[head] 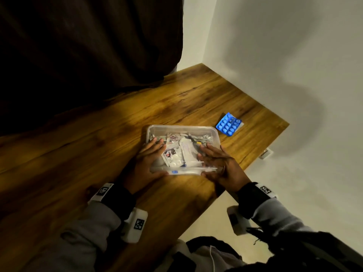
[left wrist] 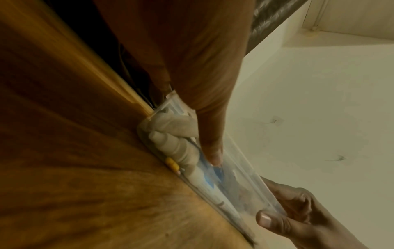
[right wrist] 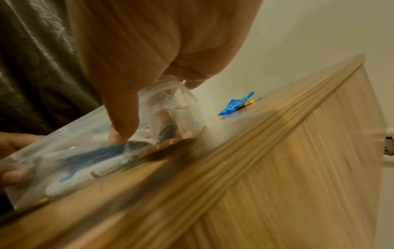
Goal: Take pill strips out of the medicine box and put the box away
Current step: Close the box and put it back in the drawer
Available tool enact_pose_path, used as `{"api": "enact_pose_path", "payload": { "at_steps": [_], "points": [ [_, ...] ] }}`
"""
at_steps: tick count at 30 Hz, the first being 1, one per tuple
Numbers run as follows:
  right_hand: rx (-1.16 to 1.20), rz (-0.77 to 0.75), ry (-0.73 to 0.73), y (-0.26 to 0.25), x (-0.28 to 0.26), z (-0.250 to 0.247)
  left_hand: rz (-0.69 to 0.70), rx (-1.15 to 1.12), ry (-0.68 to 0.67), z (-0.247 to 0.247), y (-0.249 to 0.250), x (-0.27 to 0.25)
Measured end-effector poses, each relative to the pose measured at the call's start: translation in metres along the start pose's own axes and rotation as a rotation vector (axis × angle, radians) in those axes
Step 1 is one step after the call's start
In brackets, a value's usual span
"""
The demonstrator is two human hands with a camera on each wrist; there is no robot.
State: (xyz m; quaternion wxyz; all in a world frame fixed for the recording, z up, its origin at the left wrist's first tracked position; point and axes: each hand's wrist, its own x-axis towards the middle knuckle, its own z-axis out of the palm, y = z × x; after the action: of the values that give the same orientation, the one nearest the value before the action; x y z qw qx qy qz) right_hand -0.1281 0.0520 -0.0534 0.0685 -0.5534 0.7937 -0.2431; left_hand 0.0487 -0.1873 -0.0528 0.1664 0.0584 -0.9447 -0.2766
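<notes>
Both hands on the medicine box [head: 182,150], lid on, near the tabletop's [head: 98,138] front edge.

I have the left hand [head: 146,163] and right hand [head: 218,165] laid over the clear lid, fingers fairly straight, thumbs hooked under the near rim, so each is grasping the box. A blue pill strip [head: 228,123] already lies out, beyond the box toward the wall. My read: strips out, box closed, putting away still to do. Right wrist view alone shows something yellow under the blue strip; left wrist view shows a white bottle [left wrist: 170,143] pressed against the box wall.
</notes>
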Motion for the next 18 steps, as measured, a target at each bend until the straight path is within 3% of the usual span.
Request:
{"api": "enact_pose_path", "payload": {
  "at_steps": [4, 7, 9, 12, 16, 17, 18],
  "points": [
    [0.122, 0.032, 0.026, 0.005, 0.011, -0.006, -0.029, -0.055, 0.075, 0.003, 0.002, 0.008],
    [0.116, -0.025, 0.05, 0.007, 0.013, -0.011, -0.102, -0.041, 0.067, 0.004, 0.012, 0.005],
    [0.168, 0.062, 0.084, 0.004, 0.006, -0.015, -0.159, 0.057, 0.067, 0.01, 0.025, 0.002],
    [0.393, 0.333, 0.311, -0.004, -0.022, -0.012, -0.191, 0.142, 0.078, 0.023, 0.047, -0.007],
    [0.665, 0.813, 0.846, -0.009, -0.055, 0.002, -0.055, 0.056, 0.126, 0.05, 0.073, -0.022],
    [0.778, 0.998, 0.863, -0.002, -0.062, 0.01, -0.029, 0.019, 0.115, 0.056, 0.082, -0.024],
    [0.919, 1.172, 0.772, 0.007, -0.069, 0.021, -0.011, -0.016, 0.089, 0.062, 0.091, -0.027]
  ]
}}
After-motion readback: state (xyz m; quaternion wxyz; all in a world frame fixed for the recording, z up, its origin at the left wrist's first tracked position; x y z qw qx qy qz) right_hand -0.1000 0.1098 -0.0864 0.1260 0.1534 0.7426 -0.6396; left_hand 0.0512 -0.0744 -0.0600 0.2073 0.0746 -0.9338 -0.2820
